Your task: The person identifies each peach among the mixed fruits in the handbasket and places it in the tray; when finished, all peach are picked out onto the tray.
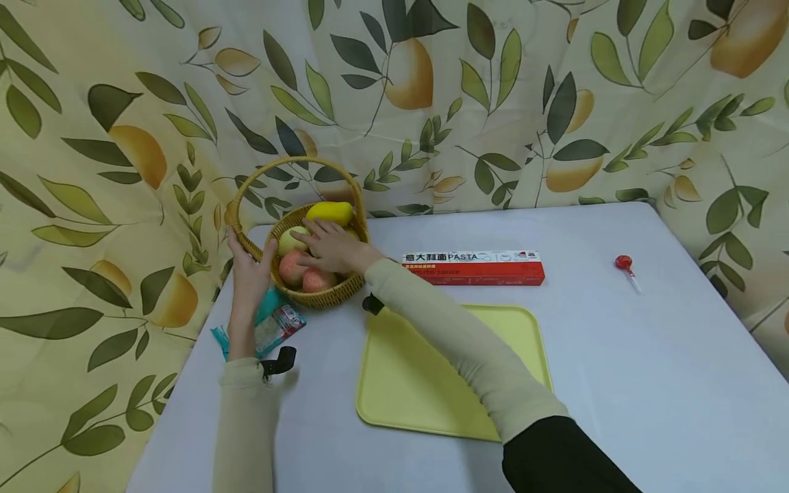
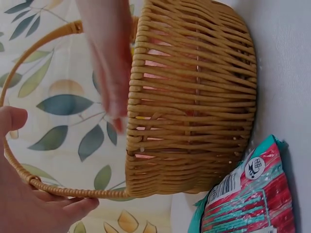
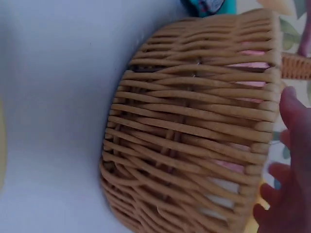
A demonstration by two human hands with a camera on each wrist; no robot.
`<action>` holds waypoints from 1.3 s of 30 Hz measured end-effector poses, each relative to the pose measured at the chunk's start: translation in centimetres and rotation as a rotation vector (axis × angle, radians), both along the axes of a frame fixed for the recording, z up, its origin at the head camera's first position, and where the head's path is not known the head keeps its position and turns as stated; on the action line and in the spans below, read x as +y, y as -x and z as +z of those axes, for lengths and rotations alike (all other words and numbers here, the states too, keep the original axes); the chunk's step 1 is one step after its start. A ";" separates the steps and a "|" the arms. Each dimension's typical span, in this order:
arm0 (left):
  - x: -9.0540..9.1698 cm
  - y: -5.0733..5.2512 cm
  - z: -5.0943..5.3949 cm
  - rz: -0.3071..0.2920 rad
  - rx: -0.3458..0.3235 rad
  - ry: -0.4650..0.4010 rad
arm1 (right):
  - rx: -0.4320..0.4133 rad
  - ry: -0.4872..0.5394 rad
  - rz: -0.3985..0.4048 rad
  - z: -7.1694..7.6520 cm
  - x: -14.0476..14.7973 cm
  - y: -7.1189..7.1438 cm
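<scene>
At the back left of the table stands a woven basket point(image 1: 329, 296) with a tall hoop handle point(image 1: 294, 160). My left hand point(image 1: 248, 277) holds that handle low on its left side, fingers behind it and thumb apart in the left wrist view. Over the basket's opening, my right hand point(image 1: 335, 248) reaches in from the right with fingers spread above the fruit. Inside lie a yellow fruit point(image 1: 331, 212), a pale yellow-green round fruit point(image 1: 290, 241) and pinkish round fruits point(image 1: 318, 280). Whether the right fingers touch any fruit is hard to tell.
A teal and red plastic packet point(image 1: 280, 330) lies beside the basket, partly behind the left wrist. Under the right forearm is a yellow tray point(image 1: 407, 404). A red pasta box point(image 1: 477, 268) lies behind the tray, and a red lollipop point(image 1: 624, 263) farther right.
</scene>
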State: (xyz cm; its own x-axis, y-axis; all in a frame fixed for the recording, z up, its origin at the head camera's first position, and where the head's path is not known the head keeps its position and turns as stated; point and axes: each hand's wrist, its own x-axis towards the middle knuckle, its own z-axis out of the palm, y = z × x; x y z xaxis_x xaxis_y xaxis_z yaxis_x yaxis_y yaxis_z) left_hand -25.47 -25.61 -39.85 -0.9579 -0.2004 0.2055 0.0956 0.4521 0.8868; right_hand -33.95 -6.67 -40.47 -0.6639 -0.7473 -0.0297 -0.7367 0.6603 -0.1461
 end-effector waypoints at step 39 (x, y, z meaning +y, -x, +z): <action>0.0 0.0 -0.3 -0.028 0.027 0.015 | 0.044 0.260 -0.057 3.2 6.1 -4.3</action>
